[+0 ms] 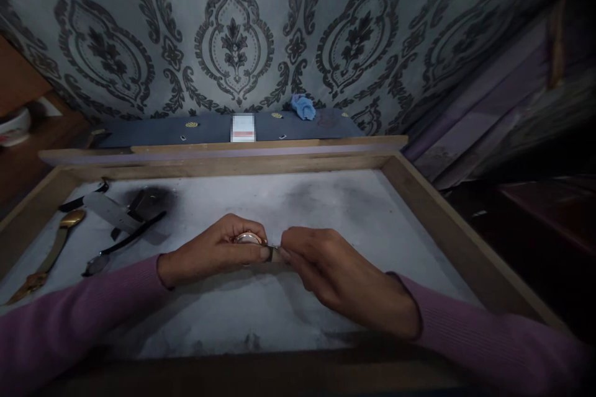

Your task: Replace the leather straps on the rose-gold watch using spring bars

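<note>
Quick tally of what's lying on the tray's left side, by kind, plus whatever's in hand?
Gold watch: 1
Dark straps and tools, too dim to separate: about 4
Watch case, held in the left hand, with the right hand at its edge: 1
Total: about 6

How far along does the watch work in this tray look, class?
Done: tools and a gold-strapped watch already lie out at the tray's left. In hand: the left hand grips a round watch case while the right hand pinches a small part at its edge. Left: the case has no strap showing; whether it is being fitted or removed cannot be told.
</note>
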